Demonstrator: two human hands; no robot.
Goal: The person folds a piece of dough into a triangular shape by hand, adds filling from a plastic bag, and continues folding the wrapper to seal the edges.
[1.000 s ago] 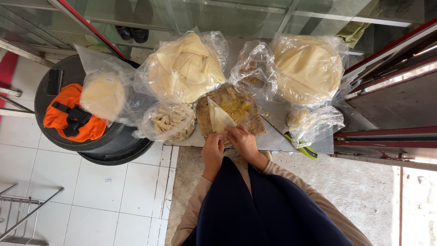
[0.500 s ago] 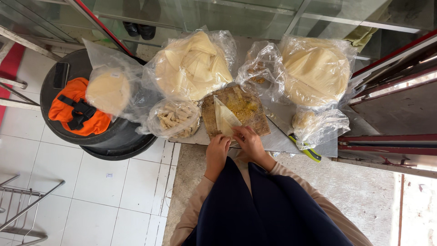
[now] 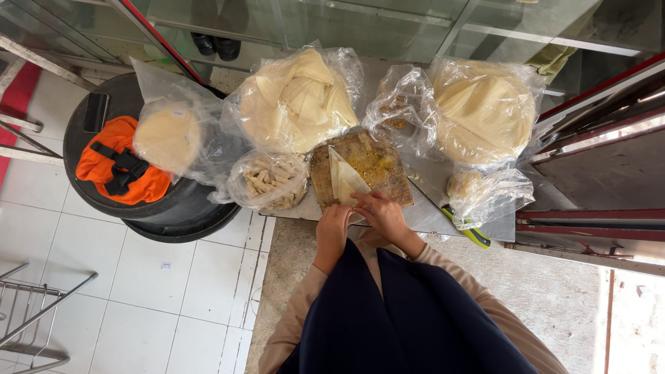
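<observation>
Pale folded pastry sheet (image 3: 344, 181) on the wooden board (image 3: 377, 163), pinched by left hand (image 3: 334, 228) and right hand (image 3: 379, 213); bagged wrappers (image 3: 298, 100) behind board, green-handled knife (image 3: 454, 218) beside it on desk (image 3: 429, 215).

On the tabletop (image 3: 429, 218) lay two big bags of folded sheets (image 3: 298, 100) (image 3: 485, 111), a bag of round sheets (image 3: 166, 138), a bowl of rolls (image 3: 267, 181) and a green-handled knife (image 3: 464, 227). An orange bag (image 3: 118, 166) rested on a black barrel (image 3: 173, 204).
</observation>
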